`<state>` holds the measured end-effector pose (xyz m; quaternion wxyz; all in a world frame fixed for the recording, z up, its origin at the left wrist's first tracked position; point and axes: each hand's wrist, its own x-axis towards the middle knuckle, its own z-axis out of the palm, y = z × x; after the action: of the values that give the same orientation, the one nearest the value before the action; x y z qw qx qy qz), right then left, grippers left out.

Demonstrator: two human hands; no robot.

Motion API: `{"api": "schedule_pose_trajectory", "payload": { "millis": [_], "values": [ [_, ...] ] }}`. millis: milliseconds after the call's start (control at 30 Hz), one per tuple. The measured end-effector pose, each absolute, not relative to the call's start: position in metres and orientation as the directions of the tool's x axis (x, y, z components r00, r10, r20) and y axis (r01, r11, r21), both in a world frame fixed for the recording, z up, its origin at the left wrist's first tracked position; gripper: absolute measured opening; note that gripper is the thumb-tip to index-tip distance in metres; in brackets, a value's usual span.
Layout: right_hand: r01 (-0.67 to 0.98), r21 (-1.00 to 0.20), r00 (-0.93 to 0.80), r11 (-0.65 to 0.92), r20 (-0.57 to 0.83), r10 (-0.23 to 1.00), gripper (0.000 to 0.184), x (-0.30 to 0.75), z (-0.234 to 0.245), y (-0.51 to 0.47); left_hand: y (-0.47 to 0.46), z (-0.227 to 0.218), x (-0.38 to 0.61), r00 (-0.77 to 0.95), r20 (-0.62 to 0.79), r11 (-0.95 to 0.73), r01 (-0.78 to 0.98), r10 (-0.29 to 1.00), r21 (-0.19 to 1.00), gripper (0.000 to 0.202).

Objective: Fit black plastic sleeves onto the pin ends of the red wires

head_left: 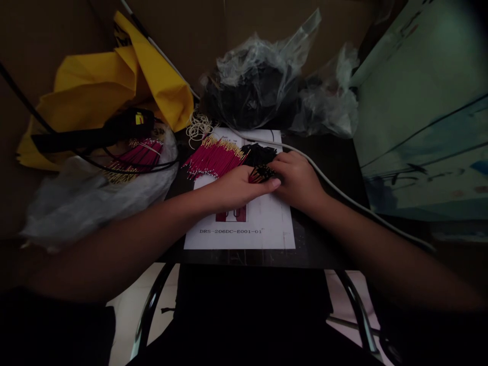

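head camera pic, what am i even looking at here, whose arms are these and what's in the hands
This picture comes from a camera worn on a person's head, looking down, so their own arms reach in from below. The left hand and right hand meet over a small bunch of thin wires with black ends, apparently held between them. Beside it, a heap of thin magenta wires with gold tips lies on a white printed paper sheet, which rests on a dark table.

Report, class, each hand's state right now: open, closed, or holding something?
Left hand: open, fingers flat against the small bundle of red wires.
Right hand: curled over that bundle; grip cannot be told.
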<state>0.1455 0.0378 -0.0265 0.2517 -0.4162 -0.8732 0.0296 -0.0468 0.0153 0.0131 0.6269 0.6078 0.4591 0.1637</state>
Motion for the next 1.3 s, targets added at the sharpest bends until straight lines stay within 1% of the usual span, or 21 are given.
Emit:
{"api": "schedule_pose_trajectory", "payload": {
  "millis": [133,233,300,400,467,567,700,800,900,1000,1100,1200,1300],
  "values": [
    [0.708,-0.303,-0.513,0.638,0.4,0.759,0.015,0.146,-0.027,0.04,0.015,0.014,-0.047,0.505,-0.406,0.21,0.4,0.762,0.892,0.042],
    [0.725,-0.309,-0.501,0.615,0.376,0.78,0.011,0.145,-0.026,0.039,0.015,0.014,-0.048,0.517,-0.408,0.21,0.398,0.753,0.893,0.043],
    [0.736,-0.304,-0.5,0.604,0.357,0.789,0.009,0.144,-0.025,0.038,0.015,0.013,-0.048,0.517,-0.398,0.198,0.399,0.758,0.895,0.044],
    [0.747,-0.303,-0.499,0.591,0.332,0.801,0.008,0.142,-0.024,0.037,0.015,0.013,-0.047,0.527,-0.346,0.154,0.374,0.776,0.915,0.044],
    [0.748,-0.311,-0.495,0.586,0.328,0.805,0.007,0.143,-0.024,0.037,0.014,0.015,-0.047,0.524,-0.355,0.154,0.388,0.774,0.909,0.043],
    [0.732,-0.336,-0.488,0.592,0.348,0.801,0.006,0.145,-0.025,0.036,0.013,0.017,-0.048,0.504,-0.411,0.185,0.438,0.76,0.88,0.042],
    [0.697,-0.369,-0.471,0.615,0.412,0.78,0.01,0.15,-0.021,0.034,0.014,0.014,-0.049,0.511,-0.428,0.196,0.445,0.745,0.874,0.042],
    [0.644,-0.395,-0.475,0.655,0.465,0.747,0.012,0.153,-0.012,0.03,0.015,0.01,-0.051,0.54,-0.403,0.182,0.415,0.739,0.891,0.04],
    [0.549,-0.417,-0.54,0.724,0.485,0.688,0.008,0.158,-0.003,0.023,0.014,0.009,-0.052,0.572,-0.353,0.131,0.392,0.74,0.911,0.037],
    [0.447,-0.46,-0.66,0.767,0.41,0.63,0.007,0.161,0.002,0.018,0.012,0.011,-0.051,0.646,-0.271,0.039,0.349,0.714,0.936,0.033],
    [0.408,-0.502,-0.719,0.763,0.338,0.607,0.007,0.164,0.003,0.015,0.009,0.013,-0.048,0.675,-0.173,-0.032,0.281,0.717,0.959,0.032],
    [0.404,-0.531,-0.738,0.745,0.292,0.609,0.012,0.166,0.003,0.016,0.008,0.013,-0.047,0.646,-0.208,0.015,0.291,0.734,0.957,0.032],
    [0.404,-0.571,-0.717,0.714,0.286,0.635,0.017,0.167,0.003,0.017,0.008,0.013,-0.048,0.605,-0.238,0.047,0.314,0.76,0.948,0.032]
  ]
}}
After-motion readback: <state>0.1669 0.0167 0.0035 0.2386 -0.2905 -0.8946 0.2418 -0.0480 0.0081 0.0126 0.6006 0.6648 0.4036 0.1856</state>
